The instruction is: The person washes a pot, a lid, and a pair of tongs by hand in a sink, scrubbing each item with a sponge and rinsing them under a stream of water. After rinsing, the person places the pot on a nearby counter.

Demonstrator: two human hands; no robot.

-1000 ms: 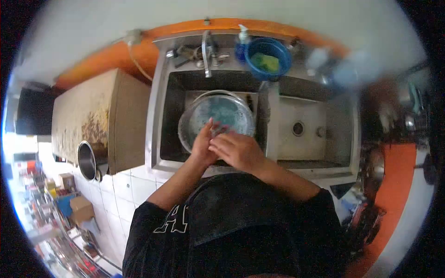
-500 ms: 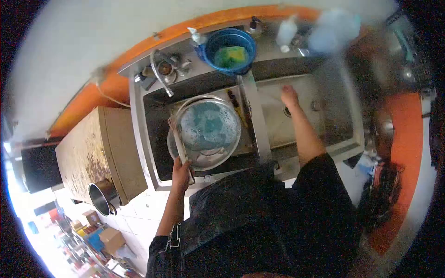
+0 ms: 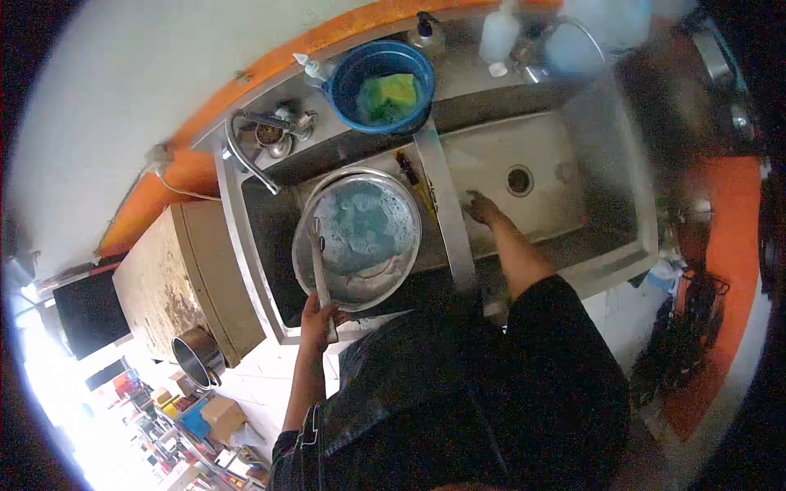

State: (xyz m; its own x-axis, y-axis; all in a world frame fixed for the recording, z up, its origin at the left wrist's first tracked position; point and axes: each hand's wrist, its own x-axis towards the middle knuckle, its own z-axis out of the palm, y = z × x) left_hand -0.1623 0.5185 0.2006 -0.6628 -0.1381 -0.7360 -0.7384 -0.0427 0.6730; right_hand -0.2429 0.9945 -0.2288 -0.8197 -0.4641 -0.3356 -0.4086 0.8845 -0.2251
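Note:
My left hand (image 3: 316, 319) is closed round the lower end of a long pale utensil (image 3: 320, 274), which looks like a large fork; its head is too small to make out exactly. The utensil slants over the left rim of a round metal pan (image 3: 401, 282) filled with cloudy, soapy water (image 3: 372, 221), standing in the left sink basin. My right hand (image 3: 483, 208) hovers in the right basin (image 3: 548, 139), near the metal divider (image 3: 446, 196), with fingers apart and nothing visible in them. A drain (image 3: 519, 180) lies to its right. Beside the pan is a yellow-and-black tool (image 3: 417, 182).
Behind the basins, a blue bucket (image 3: 336, 102) holds a yellow-green sponge (image 3: 391, 92). A curved faucet (image 3: 246, 159) reaches over the left basin. Bottles, including a white one (image 3: 499, 37), line the back ledge. A worn cabinet (image 3: 160, 282) and a metal pot (image 3: 196, 358) are at left.
My right hand has moved left across the right basin towards the divider, uncovering the drain. The camera view has shifted slightly. My left hand keeps its hold on the utensil.

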